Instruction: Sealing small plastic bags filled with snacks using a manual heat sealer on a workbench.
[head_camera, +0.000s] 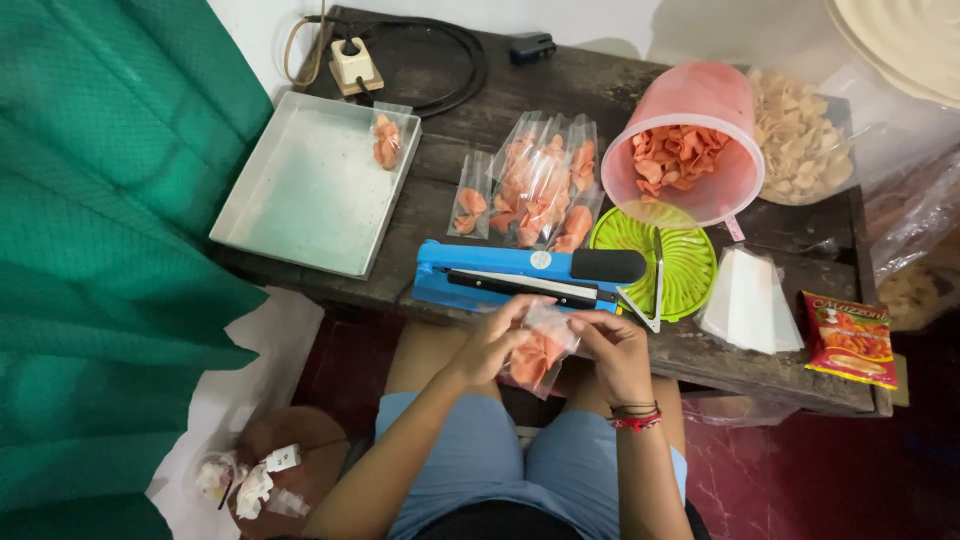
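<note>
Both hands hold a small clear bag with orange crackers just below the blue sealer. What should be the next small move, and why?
Probably lift the open top of the small clear bag onto the bar of the blue sealer. The left hand and right hand pinch the bag's upper edge flat, right below the sealer, and more filled bags lie on the table behind it.

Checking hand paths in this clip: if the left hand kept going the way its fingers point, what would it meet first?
The left hand points up-right, already touching the clear bag of orange crackers; just beyond lies the blue heat sealer, though depth is unclear.
</note>
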